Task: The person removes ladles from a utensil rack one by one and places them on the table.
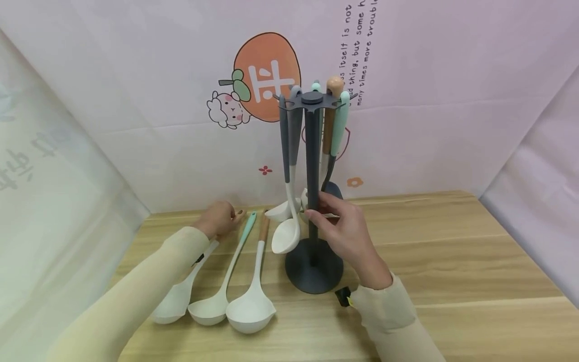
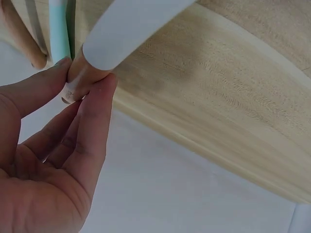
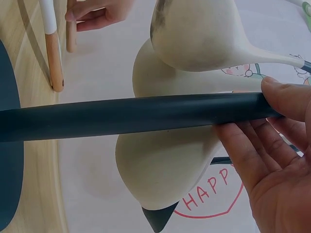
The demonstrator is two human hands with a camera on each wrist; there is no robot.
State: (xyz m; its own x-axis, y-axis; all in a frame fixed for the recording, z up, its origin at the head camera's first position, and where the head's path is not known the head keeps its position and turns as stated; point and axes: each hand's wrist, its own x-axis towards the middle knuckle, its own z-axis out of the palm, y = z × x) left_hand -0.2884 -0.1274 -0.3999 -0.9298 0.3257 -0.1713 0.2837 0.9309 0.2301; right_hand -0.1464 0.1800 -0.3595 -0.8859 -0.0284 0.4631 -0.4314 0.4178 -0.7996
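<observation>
In the head view my left hand (image 1: 217, 218) is at the far end of the leftmost white ladle (image 1: 173, 302). The left wrist view shows thumb and fingers pinching the tip of its wooden handle (image 2: 88, 73). My right hand (image 1: 346, 234) holds the dark pole (image 1: 312, 171) of a utensil stand between thumb and fingers, above its round base (image 1: 312, 281). Beside the left ladle lie a mint-handled ladle (image 1: 209, 310) and a wooden-handled ladle (image 1: 251, 312), handles pointing away. Utensils hang from the stand's top, including a grey-handled ladle (image 1: 286, 236).
Also on the stand's hooked top (image 1: 312, 98) hang a mint handle (image 1: 341, 123) and a wooden handle (image 1: 329, 130). The wooden table (image 1: 452, 261) ends at a printed cloth backdrop (image 1: 407, 141). White cloth (image 1: 45, 166) borders the left side.
</observation>
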